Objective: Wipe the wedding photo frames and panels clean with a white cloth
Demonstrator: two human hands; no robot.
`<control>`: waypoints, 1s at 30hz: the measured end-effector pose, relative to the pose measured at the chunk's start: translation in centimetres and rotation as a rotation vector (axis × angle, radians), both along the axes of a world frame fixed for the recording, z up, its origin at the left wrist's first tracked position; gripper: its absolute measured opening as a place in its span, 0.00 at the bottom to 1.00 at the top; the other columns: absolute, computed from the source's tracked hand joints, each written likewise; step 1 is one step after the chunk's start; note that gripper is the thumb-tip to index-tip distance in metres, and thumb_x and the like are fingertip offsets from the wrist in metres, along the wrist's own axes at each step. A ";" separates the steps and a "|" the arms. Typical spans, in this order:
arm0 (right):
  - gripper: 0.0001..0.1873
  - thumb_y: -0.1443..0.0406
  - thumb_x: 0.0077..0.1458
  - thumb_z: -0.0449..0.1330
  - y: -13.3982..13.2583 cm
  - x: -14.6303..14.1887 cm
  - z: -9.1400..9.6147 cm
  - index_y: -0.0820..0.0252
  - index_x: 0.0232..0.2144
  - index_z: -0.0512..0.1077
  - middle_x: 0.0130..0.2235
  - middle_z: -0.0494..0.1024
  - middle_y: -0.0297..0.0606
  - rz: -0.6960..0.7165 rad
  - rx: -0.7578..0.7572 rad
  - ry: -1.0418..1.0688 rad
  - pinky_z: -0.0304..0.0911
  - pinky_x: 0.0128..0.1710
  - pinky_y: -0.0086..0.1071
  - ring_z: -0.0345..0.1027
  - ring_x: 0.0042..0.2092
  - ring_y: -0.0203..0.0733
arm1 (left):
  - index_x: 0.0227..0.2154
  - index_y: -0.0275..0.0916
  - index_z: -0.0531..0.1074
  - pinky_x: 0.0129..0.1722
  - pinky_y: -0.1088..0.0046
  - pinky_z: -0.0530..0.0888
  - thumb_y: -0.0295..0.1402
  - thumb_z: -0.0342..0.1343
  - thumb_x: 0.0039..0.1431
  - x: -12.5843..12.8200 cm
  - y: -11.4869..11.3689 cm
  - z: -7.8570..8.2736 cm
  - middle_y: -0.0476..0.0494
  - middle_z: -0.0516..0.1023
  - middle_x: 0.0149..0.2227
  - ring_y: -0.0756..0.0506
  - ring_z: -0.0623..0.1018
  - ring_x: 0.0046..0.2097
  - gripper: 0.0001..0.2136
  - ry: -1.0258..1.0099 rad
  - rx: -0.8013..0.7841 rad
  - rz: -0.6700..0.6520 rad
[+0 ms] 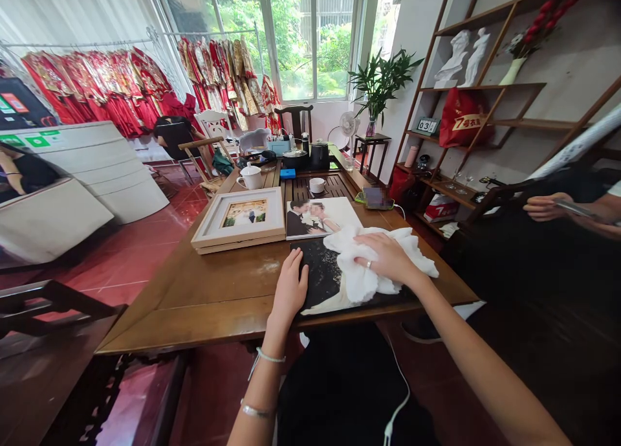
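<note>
A dark flat panel point(320, 269) lies at the table's near edge, speckled with pale dust and showing a cream-coloured shape at its lower part. My left hand point(292, 284) rests on its left edge, fingers stretched out. Over the panel's right part is a bunched white cloth point(356, 281). My right hand point(388, 257), with a ring on one finger, presses down on the cloth, its fingers bent into the folds. Just behind the panel lies a photo print point(347, 214) of a couple. Left of that print, framed pictures point(237, 219) are stacked, the top one in a white mount.
On the wooden table point(213, 297) stand a lidded white teapot point(250, 176), a small white cup point(317, 185) on a slatted tea tray and a phone point(378, 199) on a cable. At the right, another person's hand point(548, 206) holds a device near the shelves point(485, 87).
</note>
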State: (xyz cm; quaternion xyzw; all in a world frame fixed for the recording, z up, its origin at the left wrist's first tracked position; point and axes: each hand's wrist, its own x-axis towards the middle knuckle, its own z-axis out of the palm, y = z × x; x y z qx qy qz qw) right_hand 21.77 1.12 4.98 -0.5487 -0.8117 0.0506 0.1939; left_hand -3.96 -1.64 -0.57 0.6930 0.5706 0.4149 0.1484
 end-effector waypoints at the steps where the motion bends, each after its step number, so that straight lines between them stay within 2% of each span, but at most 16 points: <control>1: 0.25 0.56 0.55 0.58 0.5 -0.5 0.2 0.57 0.54 0.71 0.58 0.72 0.44 -0.024 -0.012 -0.018 0.56 0.57 0.51 0.61 0.59 0.55 | 0.55 0.36 0.68 0.66 0.54 0.60 0.32 0.47 0.64 0.0 0.0 0.0 0.33 0.68 0.62 0.40 0.65 0.64 0.18 0.006 -0.003 -0.001; 4: 0.24 0.56 0.58 0.56 1.8 -2.3 1.0 0.55 0.55 0.71 0.60 0.69 0.44 -0.054 -0.056 -0.074 0.56 0.57 0.51 0.59 0.60 0.57 | 0.55 0.35 0.68 0.66 0.54 0.60 0.32 0.47 0.64 0.0 0.0 0.0 0.32 0.67 0.62 0.40 0.65 0.65 0.18 0.020 -0.010 -0.003; 7: 0.24 0.59 0.60 0.54 2.4 -4.0 1.4 0.51 0.59 0.68 0.60 0.69 0.43 -0.018 -0.081 -0.124 0.57 0.56 0.50 0.60 0.59 0.57 | 0.55 0.34 0.68 0.66 0.55 0.60 0.32 0.46 0.64 0.0 0.0 0.0 0.32 0.67 0.62 0.40 0.65 0.65 0.19 0.026 -0.015 -0.003; 10: 0.25 0.60 0.62 0.52 1.9 -5.2 1.4 0.46 0.61 0.65 0.60 0.68 0.43 0.031 -0.072 -0.165 0.56 0.55 0.51 0.58 0.60 0.58 | 0.55 0.32 0.68 0.66 0.56 0.60 0.32 0.46 0.64 0.1 0.0 0.1 0.31 0.67 0.62 0.39 0.65 0.65 0.19 0.031 -0.015 -0.003; 13: 0.23 0.60 0.62 0.52 0.4 -5.8 1.1 0.45 0.60 0.67 0.61 0.66 0.44 0.102 -0.040 -0.169 0.55 0.56 0.51 0.56 0.61 0.58 | 0.55 0.33 0.68 0.65 0.55 0.60 0.31 0.46 0.64 0.1 -0.1 0.2 0.31 0.67 0.62 0.39 0.65 0.65 0.19 0.023 -0.005 -0.001; 18: 0.25 0.66 0.59 0.54 -3.3 -5.0 0.6 0.46 0.58 0.69 0.62 0.67 0.41 0.272 0.024 -0.117 0.53 0.58 0.51 0.55 0.62 0.56 | 0.55 0.36 0.69 0.66 0.54 0.60 0.30 0.46 0.63 -0.1 -0.1 0.3 0.33 0.67 0.62 0.39 0.64 0.65 0.19 -0.005 -0.019 -0.043; 21: 0.27 0.69 0.56 0.56 -5.2 -3.5 0.4 0.44 0.57 0.69 0.62 0.67 0.39 0.344 0.020 -0.081 0.53 0.59 0.53 0.55 0.63 0.55 | 0.56 0.34 0.68 0.66 0.55 0.60 0.29 0.47 0.62 -0.2 0.0 0.1 0.32 0.66 0.63 0.39 0.63 0.66 0.20 -0.015 -0.029 -0.044; 24: 0.26 0.66 0.54 0.59 -6.2 -1.5 0.2 0.45 0.56 0.71 0.62 0.68 0.37 0.405 -0.010 -0.021 0.54 0.60 0.52 0.58 0.62 0.54 | 0.56 0.36 0.68 0.66 0.54 0.60 0.32 0.48 0.63 -0.1 0.0 0.1 0.33 0.66 0.62 0.39 0.64 0.65 0.19 -0.021 -0.014 -0.025; 26: 0.28 0.63 0.53 0.61 -6.4 -0.3 -0.2 0.50 0.57 0.69 0.62 0.68 0.40 0.369 -0.006 0.040 0.55 0.60 0.50 0.60 0.61 0.53 | 0.56 0.36 0.68 0.65 0.54 0.60 0.32 0.47 0.63 0.0 0.0 0.1 0.33 0.67 0.62 0.39 0.65 0.65 0.19 -0.012 -0.005 -0.013; 30: 0.35 0.55 0.51 0.63 -5.7 1.0 -0.8 0.58 0.59 0.65 0.60 0.68 0.47 0.124 0.114 0.058 0.54 0.60 0.51 0.57 0.62 0.56 | 0.56 0.34 0.68 0.66 0.55 0.60 0.32 0.46 0.64 0.1 -0.1 0.2 0.31 0.67 0.62 0.39 0.65 0.65 0.19 0.014 -0.016 -0.006</control>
